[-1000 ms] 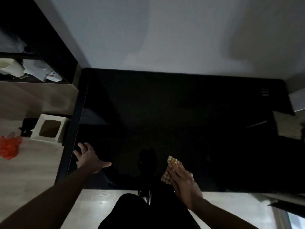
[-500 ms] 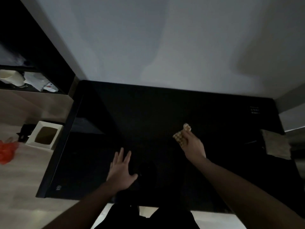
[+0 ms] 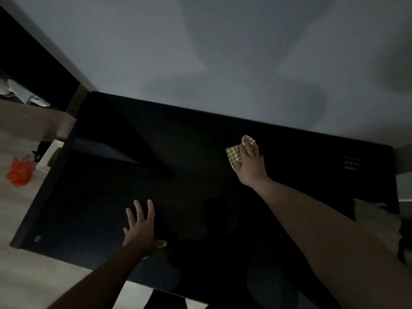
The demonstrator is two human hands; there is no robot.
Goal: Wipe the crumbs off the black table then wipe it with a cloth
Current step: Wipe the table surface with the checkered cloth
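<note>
The glossy black table (image 3: pixel 107 197) fills the middle of the view, set against a pale wall. My right hand (image 3: pixel 250 163) lies flat on a yellow checked cloth (image 3: pixel 233 156) and presses it onto the table near the far edge, right of centre. The cloth shows at my fingertips and beside the thumb; the rest is hidden under the palm. My left hand (image 3: pixel 140 228) rests palm down on the table nearer me, fingers spread, holding nothing. No crumbs can be made out on the dark surface.
A beige cloth or cushion (image 3: pixel 376 221) lies at the table's right end. On the pale floor at the left are an orange bag (image 3: pixel 20 172) and a white box (image 3: pixel 48 157). A dark shelf unit (image 3: pixel 26 63) stands at the far left.
My right hand has slid the cloth from the near edge to the far side of the table. My left hand moved from the left edge toward the table's middle. The view tilted up.
</note>
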